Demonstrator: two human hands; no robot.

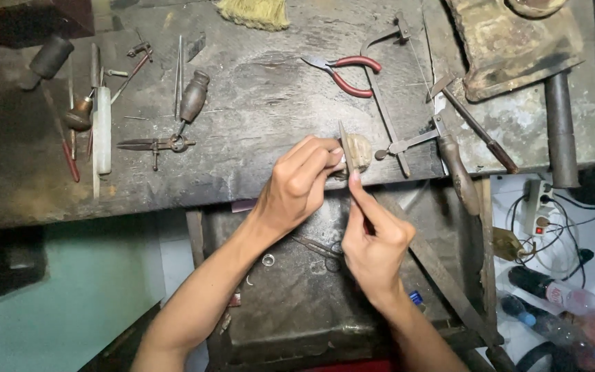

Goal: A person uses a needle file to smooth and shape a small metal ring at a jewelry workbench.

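At frame centre, the left hand (301, 182) pinches a small workpiece (339, 167) against the wooden peg (358, 151) on the bench (263, 103); the right hand (373, 244), grip closed on a thin file (346, 148), appears mid-filing; steady strokes seem called for.

Red-handled steel pliers (346, 72) lie on the dark grey, scuffed wooden workbench (263, 117) — beside a tan straw brush (255, 12) — above a pale green wall (70, 275).

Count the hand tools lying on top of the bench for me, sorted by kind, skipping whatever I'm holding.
Red-handled pliers: 1
Jeweller's saw frame: 1
Hammer: 1
Wooden-handled gravers: 2
Dividers or shears: 1
Brush bristles at the top edge: 1
Total: 7; the thin rods at the left are too blurred to count.
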